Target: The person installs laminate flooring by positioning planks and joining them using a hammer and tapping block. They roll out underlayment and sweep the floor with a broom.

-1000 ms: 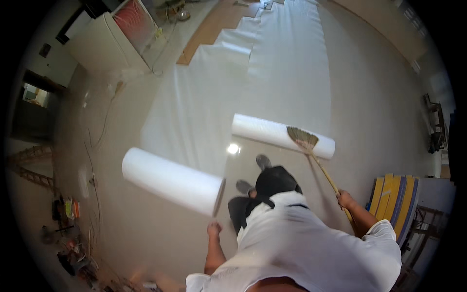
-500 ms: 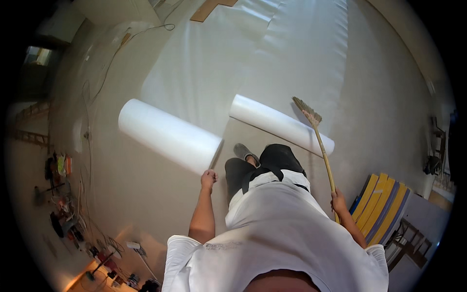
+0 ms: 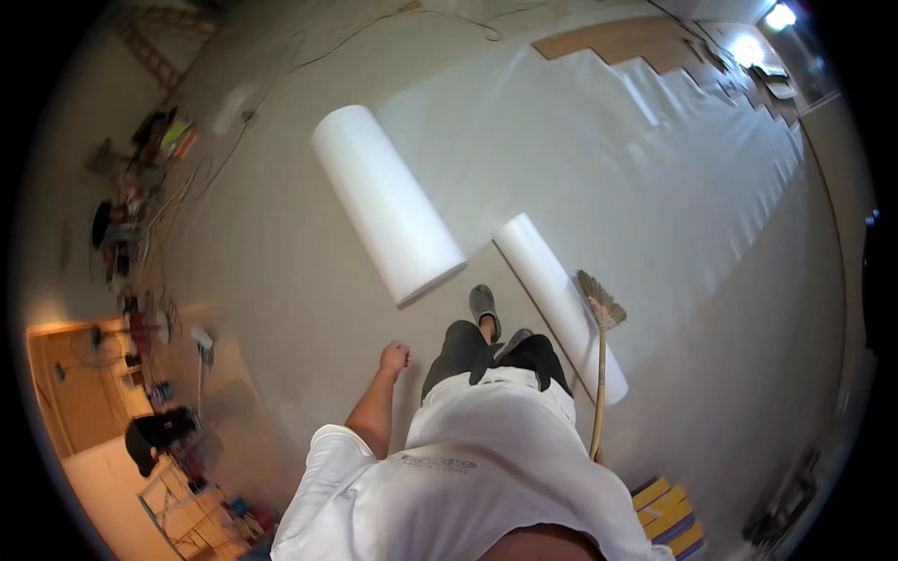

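My left hand [image 3: 396, 357] hangs in a loose fist beside my left leg, with nothing showing in it. Just beyond it lies a thick white roll of foam sheet [image 3: 388, 201], not touched by the hand. A broom [image 3: 601, 365] with a long pale handle and a fan of straw bristles stands out in front of my right side. Only a sliver of my right hand [image 3: 600, 457] shows, around the handle low down; my shirt hides the rest. Behind the broom, a thinner white roll [image 3: 547, 280] lies at the edge of the spread white sheet [image 3: 599, 168].
Wood-coloured planks [image 3: 636, 42] cover the far right floor in a stepped edge. Yellow-banded packs [image 3: 669, 514] lie at lower right. Tools and cords [image 3: 126, 220] clutter the left. A person in dark clothes [image 3: 159, 435] and a standing fan [image 3: 94, 346] are at lower left.
My view has turned to the right, showing more planks and lights. The left hand is now farther from the thick roll's end. The broom stays in my right hand, which is now mostly hidden.
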{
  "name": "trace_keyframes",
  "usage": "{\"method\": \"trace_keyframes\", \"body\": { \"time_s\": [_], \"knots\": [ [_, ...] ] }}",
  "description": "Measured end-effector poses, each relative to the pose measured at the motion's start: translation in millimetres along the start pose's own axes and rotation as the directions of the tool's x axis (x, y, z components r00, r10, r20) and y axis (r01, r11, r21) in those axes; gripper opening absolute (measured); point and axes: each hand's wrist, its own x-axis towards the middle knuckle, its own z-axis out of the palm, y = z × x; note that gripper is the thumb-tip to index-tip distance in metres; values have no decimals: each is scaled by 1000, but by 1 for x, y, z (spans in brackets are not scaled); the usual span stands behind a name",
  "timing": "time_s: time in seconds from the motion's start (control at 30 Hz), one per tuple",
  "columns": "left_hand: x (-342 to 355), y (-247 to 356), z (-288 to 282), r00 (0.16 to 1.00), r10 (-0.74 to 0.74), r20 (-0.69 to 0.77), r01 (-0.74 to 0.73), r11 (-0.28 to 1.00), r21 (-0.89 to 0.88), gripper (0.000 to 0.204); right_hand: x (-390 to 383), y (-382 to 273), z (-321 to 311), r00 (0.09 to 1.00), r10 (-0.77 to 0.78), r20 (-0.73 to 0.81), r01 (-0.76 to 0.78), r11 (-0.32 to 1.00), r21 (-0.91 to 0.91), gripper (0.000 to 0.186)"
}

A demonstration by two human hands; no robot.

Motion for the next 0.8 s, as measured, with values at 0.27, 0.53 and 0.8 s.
{"method": "trace_keyframes", "body": {
  "time_s": [0.27,0.53,0.8],
  "knots": [
    [-81,-101,42,997,35,66,-35,999,3,19,84,-67,-20,925,-349,149,351,936,17,52],
    [-73,-176,-13,982,75,-173,-84,995,-44,31,144,-278,31,752,-573,327,517,820,246,50],
    [-109,-169,-71,964,-264,-32,239,913,-329,33,148,-518,133,614,-587,527,569,792,220,55]
  ]
}}
